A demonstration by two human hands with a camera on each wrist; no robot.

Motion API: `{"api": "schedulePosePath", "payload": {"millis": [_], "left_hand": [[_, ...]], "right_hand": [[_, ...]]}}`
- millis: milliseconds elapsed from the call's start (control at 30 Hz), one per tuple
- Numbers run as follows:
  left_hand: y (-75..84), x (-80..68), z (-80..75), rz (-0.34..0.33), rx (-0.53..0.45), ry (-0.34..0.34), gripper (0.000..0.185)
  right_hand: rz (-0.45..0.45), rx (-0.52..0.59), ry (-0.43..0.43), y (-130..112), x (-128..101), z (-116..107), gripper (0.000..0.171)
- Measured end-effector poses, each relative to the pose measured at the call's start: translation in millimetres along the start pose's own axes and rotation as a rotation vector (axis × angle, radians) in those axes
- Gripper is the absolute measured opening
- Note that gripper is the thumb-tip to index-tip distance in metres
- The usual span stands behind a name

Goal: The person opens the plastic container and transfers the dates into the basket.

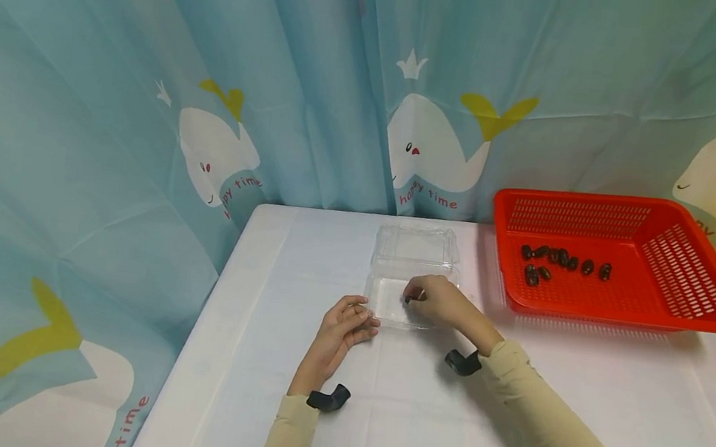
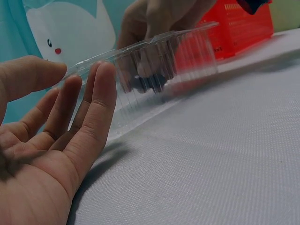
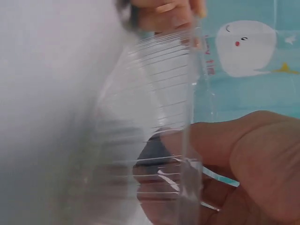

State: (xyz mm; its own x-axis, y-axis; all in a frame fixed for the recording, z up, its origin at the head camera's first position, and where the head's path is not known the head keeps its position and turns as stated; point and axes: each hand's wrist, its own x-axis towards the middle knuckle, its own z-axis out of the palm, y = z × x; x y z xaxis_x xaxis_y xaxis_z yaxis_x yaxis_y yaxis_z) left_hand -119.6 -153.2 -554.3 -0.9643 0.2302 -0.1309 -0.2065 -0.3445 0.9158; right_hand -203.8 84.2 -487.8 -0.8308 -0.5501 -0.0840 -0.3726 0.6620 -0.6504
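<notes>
A clear plastic clamshell box (image 1: 388, 309) lies on the table with its lid (image 1: 415, 245) folded back, away from me. At the box's near left corner is my left hand (image 1: 341, 329), its thumb and fingers pinching the rim in the left wrist view. My right hand (image 1: 439, 300) reaches down into the box and pinches a dark, date-like fruit (image 3: 157, 150) low behind the ribbed front wall. Through that wall, the right wrist view shows the fingertips (image 3: 171, 138) on the fruit.
To the right stands a red plastic basket (image 1: 615, 315) holding several dark dates (image 1: 563, 258) toward its left side. A white cloth covers the table (image 1: 300, 261). Blue curtains (image 1: 321, 85) with whale prints hang along the back and left edges.
</notes>
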Motion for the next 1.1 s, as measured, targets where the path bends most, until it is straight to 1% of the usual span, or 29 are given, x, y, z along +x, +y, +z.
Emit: {"api": "schedulePosePath", "payload": {"millis": [100, 300, 400, 600, 767, 967, 1100], "left_hand": [[0.1, 0.2, 0.3, -0.005, 0.001, 0.006, 0.046], [-0.3, 0.5, 0.1, -0.012, -0.002, 0.01, 0.046], [-0.5, 0.3, -0.3, -0.011, -0.002, 0.013, 0.046], [0.0, 0.1, 0.4, -0.003, 0.0, 0.003, 0.046], [1.0, 0.8, 1.7, 0.001, -0.01, -0.003, 0.047], [1.0, 0.1, 1.4, 0.001, -0.009, -0.002, 0.046], [0.0, -1.0, 0.5, -0.005, -0.012, 0.003, 0.044]], "right_hand": [[0.038, 0.106, -0.026, 0.4, 1.0, -3.6, 0.015], [0.096, 0.421, -0.078, 1.5, -1.2, -13.1, 0.026], [0.12, 0.528, -0.108, 2.4, -3.9, -19.0, 0.029], [0.128, 0.614, -0.167, 0.4, -11.7, -35.2, 0.033], [0.146, 0.685, -0.199, -4.1, -20.0, -55.0, 0.04], [0.183, 0.781, -0.217, 1.2, -29.7, -84.9, 0.037], [0.229, 0.803, -0.201, 7.3, -40.7, -106.0, 0.036]]}}
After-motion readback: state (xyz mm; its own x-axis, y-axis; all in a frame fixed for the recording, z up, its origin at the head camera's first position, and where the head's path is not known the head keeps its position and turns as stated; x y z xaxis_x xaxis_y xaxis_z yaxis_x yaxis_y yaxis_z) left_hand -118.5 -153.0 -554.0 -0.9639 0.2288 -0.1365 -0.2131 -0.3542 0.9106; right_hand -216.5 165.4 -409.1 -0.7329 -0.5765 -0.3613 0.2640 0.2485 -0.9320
